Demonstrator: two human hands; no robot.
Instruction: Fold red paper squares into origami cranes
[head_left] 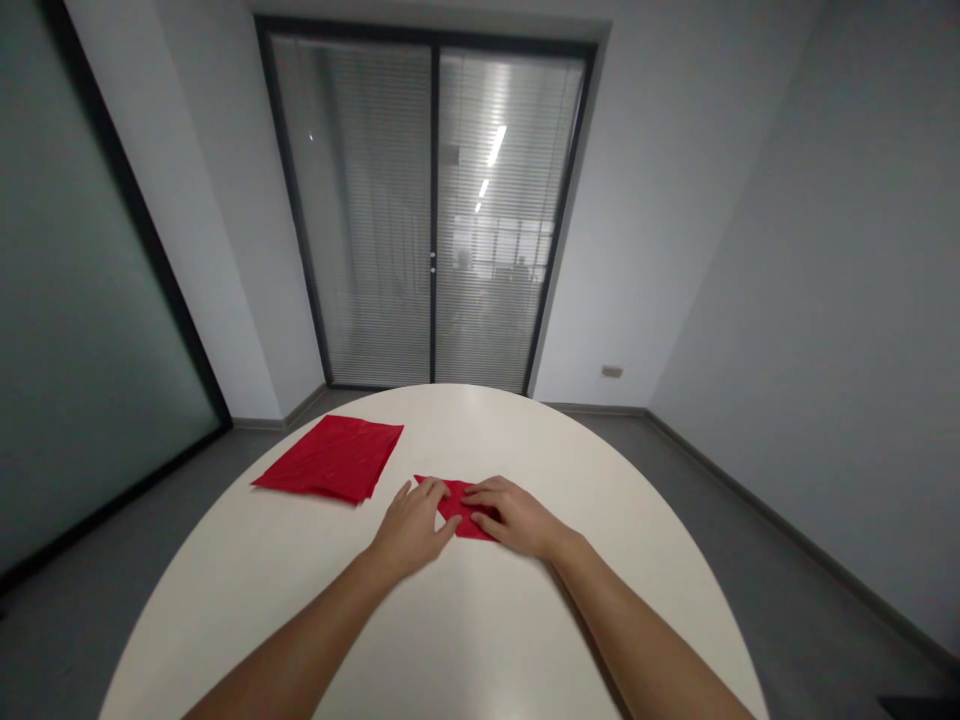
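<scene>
Both hands lie palm down on a small cloth (455,503), a red folded piece near the middle of the round white table (465,630). The left hand (414,525) rests on the cloth's left end, fingers stretched out and slightly fanned, pointing far and right. The right hand (514,515) covers the right end, fingers straight and pointing left, so the fingertips of the two hands come close together over the red strip without plainly touching. Neither hand is closed around anything; both are flat and open, pressing down on the fabric, and only a narrow part of the cloth shows between and just beyond them. Both bare forearms reach in from the near edge and converge on it. To the far left, apart from the hands, a big cloth (330,458) of the same red lies flat on the table as a rough square, with one corner near the table's left edge and its near right corner not far from the left hand's fingers. Beyond the table stands a double glass door (431,215) with closed blinds in a dark frame, grey walls (825,250) on either side and a grey floor (720,500)
</scene>
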